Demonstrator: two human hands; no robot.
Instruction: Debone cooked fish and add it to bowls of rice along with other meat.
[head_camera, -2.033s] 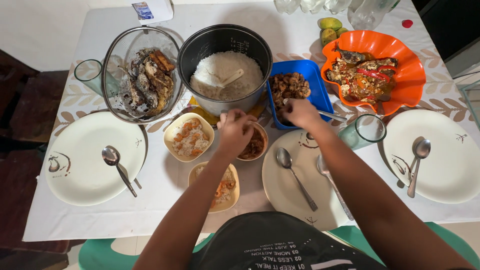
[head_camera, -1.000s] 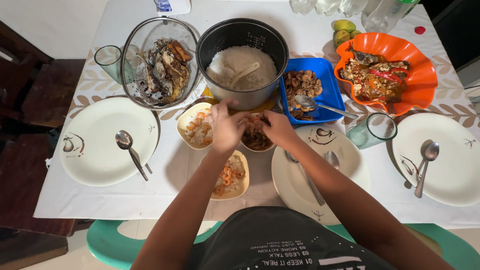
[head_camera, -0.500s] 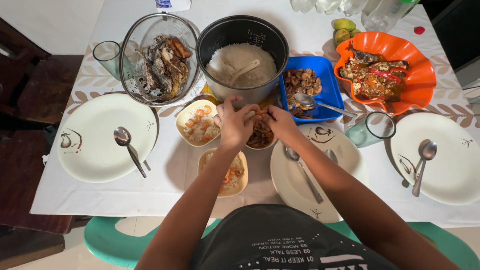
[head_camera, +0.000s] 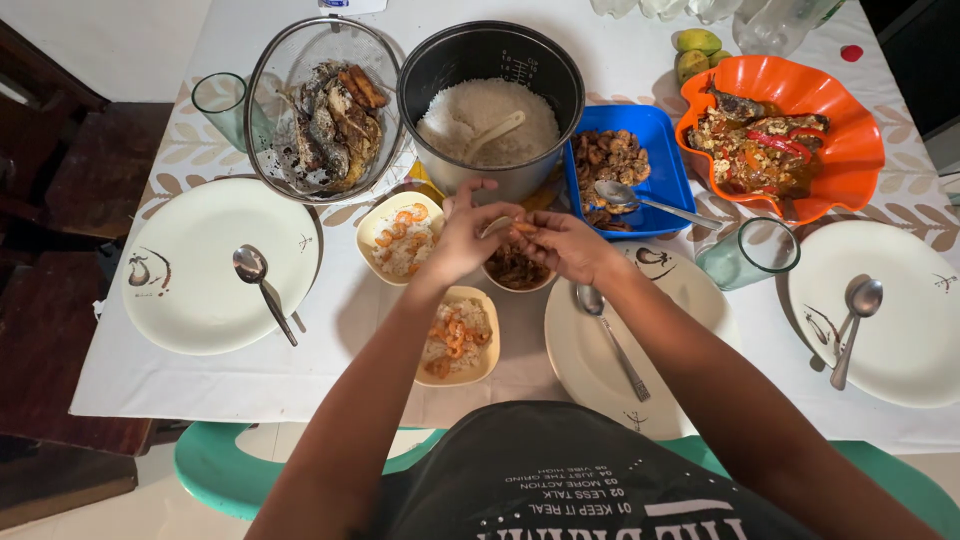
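Note:
My left hand (head_camera: 462, 238) and my right hand (head_camera: 566, 246) meet fingertip to fingertip just above a small bowl of brown fried food (head_camera: 514, 271). Together they pinch a small piece of food (head_camera: 517, 228); what exactly it is I cannot make out. Left of the hands sits a small yellow bowl of rice with shrimp (head_camera: 398, 243), and a second one (head_camera: 456, 336) lies under my left forearm. A white plate (head_camera: 690, 330) with a spoon (head_camera: 610, 335) lies under my right forearm.
Behind the hands stand a pot of rice (head_camera: 490, 55), a blue tray (head_camera: 655, 150) of fried pieces with a spoon, an orange bowl (head_camera: 850, 150), and a wire strainer of fried fish (head_camera: 325, 115). White plates (head_camera: 195, 290) (head_camera: 905, 330) with spoons and two glasses (head_camera: 748, 255) (head_camera: 218, 100) flank them.
My right hand left the blue tray, the spoon staying there, and came to the brown bowl. Both hands now lift slightly, fingertips together.

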